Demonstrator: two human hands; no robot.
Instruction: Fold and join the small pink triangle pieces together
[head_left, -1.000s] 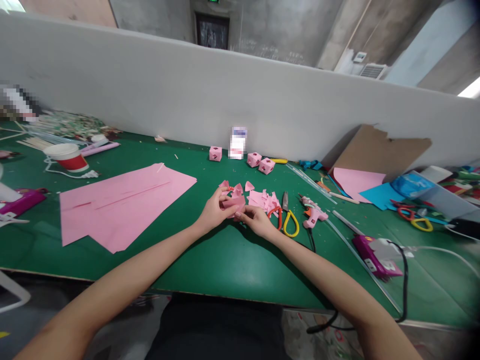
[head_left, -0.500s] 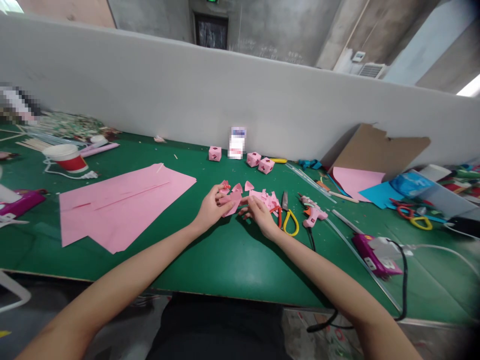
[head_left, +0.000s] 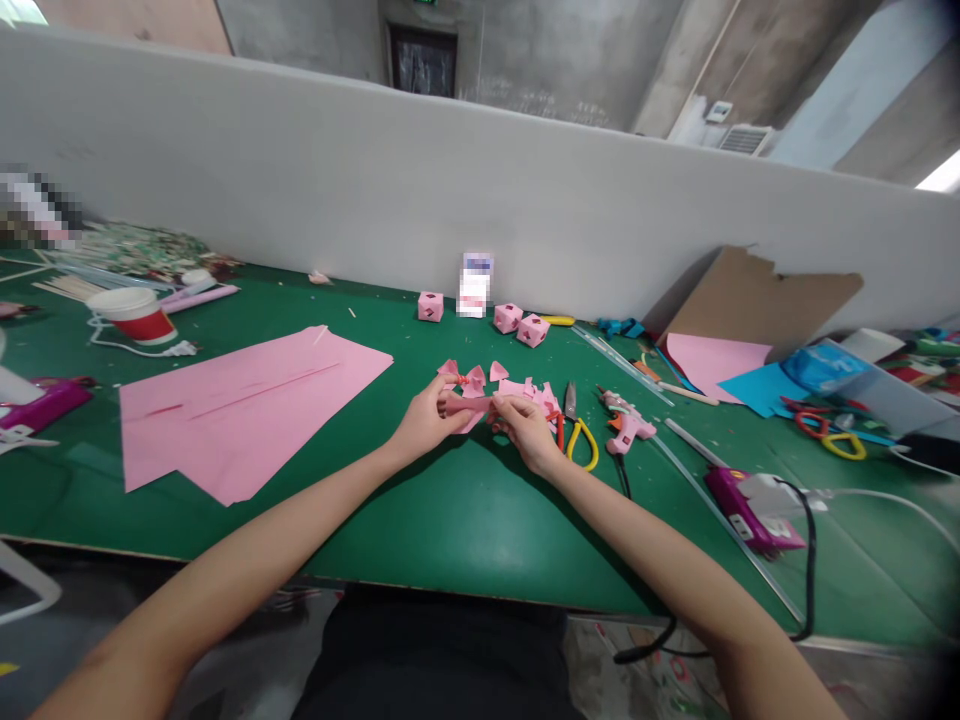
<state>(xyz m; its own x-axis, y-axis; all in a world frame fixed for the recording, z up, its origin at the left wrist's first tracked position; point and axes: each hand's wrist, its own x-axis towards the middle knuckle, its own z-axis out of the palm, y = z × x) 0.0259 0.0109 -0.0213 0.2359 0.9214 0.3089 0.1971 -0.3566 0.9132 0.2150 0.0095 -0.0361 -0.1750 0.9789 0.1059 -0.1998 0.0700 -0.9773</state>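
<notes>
Between my hands is a folded piece of pink paper (head_left: 470, 405), raised over the green table. My left hand (head_left: 429, 412) is closed on its left side, thumb along the near face. The fingertips of my right hand (head_left: 523, 425) pinch its right end. Just beyond lie small folded pink paper pieces (head_left: 499, 371) and, by my right hand, a heap of pink paper scraps (head_left: 536, 392). Scissors (head_left: 574, 405) with a yellow handle and a red one rest right of my right hand. Farther back stand pink paper cubes (head_left: 533, 330) with diamond-shaped holes.
A large pink paper sheet (head_left: 247, 420) covers the table's left part. Right of the scissors lies a pink glue gun (head_left: 626, 425), its cord running to a purple power strip (head_left: 752, 510). A paper cup (head_left: 131, 314) stands far left; cardboard (head_left: 757, 300) leans at the back right.
The pink paper has been turned, so a narrow folded strip now faces me. My right fingers have closed onto its right end; my left hand has shifted slightly.
</notes>
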